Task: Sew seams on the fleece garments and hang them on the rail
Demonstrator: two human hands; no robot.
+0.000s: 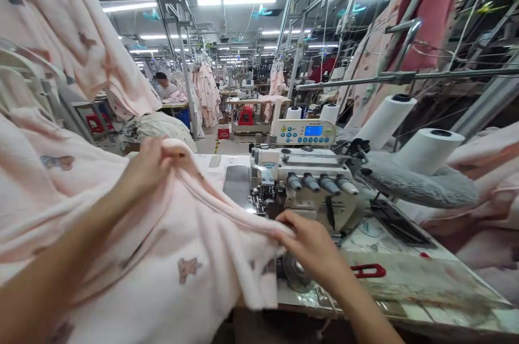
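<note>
A large piece of pale pink fleece fabric (170, 257) with small bear prints covers my lap and the left of the table. My left hand (148, 168) is closed on a raised fold of it, up and away from the machine. My right hand (312, 246) pinches the fabric's edge just in front of the white overlock sewing machine (308, 187), close to its needle area. A seamed edge runs taut between the two hands.
Red thread snips (368, 271) lie on the table (405, 279) right of my right hand. White thread cones (425, 149) and grey fleece (417, 184) sit at the right. Pink fabric hangs at upper left and right. Another person sits at a distant workstation (162, 84).
</note>
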